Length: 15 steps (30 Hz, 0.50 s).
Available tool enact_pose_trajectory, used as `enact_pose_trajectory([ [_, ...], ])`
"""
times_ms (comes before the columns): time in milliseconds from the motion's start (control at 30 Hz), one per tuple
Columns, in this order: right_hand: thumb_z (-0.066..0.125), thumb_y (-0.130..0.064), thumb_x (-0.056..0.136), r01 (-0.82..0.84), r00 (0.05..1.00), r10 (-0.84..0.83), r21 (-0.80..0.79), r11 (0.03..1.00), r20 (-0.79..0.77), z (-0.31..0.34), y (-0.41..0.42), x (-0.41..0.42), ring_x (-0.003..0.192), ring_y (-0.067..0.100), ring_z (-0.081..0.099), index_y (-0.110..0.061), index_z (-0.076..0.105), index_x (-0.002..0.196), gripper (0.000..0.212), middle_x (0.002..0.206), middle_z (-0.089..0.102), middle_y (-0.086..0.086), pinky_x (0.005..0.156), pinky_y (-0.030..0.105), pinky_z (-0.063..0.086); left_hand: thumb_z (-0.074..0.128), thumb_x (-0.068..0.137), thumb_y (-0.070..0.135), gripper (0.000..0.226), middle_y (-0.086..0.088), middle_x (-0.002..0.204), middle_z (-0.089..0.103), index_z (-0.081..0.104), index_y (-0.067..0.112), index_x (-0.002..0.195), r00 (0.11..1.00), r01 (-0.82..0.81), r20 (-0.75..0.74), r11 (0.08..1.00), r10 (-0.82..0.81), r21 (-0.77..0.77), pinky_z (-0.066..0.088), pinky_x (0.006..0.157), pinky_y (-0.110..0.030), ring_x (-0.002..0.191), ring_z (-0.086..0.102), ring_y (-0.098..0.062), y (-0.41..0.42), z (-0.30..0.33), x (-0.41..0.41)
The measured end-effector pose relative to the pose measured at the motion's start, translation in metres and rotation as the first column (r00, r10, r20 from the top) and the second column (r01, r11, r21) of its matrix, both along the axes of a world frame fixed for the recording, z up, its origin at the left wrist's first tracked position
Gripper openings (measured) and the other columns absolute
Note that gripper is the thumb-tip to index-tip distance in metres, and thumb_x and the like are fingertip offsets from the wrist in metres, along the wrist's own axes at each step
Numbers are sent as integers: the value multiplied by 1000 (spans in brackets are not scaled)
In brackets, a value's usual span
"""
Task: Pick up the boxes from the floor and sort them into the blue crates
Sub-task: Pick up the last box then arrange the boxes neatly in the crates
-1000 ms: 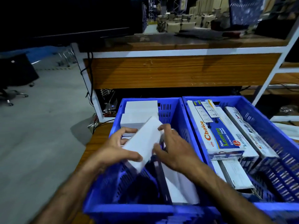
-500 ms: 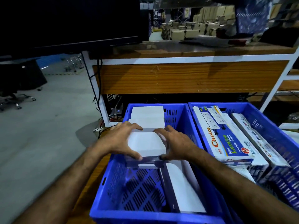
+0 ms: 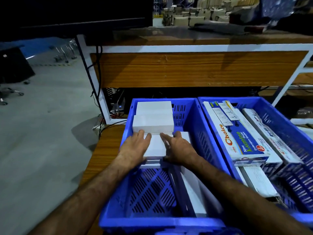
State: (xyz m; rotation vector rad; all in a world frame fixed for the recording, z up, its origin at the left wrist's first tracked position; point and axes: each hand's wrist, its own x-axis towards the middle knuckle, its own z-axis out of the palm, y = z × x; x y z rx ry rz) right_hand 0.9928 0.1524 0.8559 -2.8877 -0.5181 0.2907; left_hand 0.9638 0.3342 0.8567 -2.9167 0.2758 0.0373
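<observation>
Both hands, left (image 3: 135,146) and right (image 3: 177,148), are pressing flat with released fingers on a white box (image 3: 155,146), seating it in the left crate (image 3: 162,219) at 12 o'clock; looks light, stiff, best gripped by side edges.

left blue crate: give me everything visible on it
The left blue crate looks like moulded plastic, rectangular, with slotted walls and floor and a thick rim. It sits upright on a wooden surface, side by side with a second blue crate. Inside: plain white boxes stacked at the far end, more white boxes along the right wall, bare floor near left. The left hand and right hand lie flat on a white box in it.
</observation>
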Motion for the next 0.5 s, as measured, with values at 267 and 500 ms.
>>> enact_pose_trajectory([
  [267, 83, -42, 77, 93, 989, -101, 72, 993, 109, -14, 5, -9, 107, 33, 62, -30, 33, 149, 88, 130, 46, 13, 87, 42, 55, 85, 73, 29, 80, -10, 130, 36, 38, 16, 136, 994, -90, 57, 995, 92, -41, 50, 83, -38, 118, 49, -29, -10, -2, 5],
  [500, 74, -56, 77, 169, 974, -180, 89, 982, 137, 8, -10, -38, 121, 30, 52, -28, 32, 149, 88, 133, 46, 9, 89, 41, 51, 87, 66, 50, 103, -9, 136, 35, 30, 20, 146, 995, 44, 91, 979, -27, -198, 45, 98, -40, 123, 44, -30, -8, -6, 7],
])
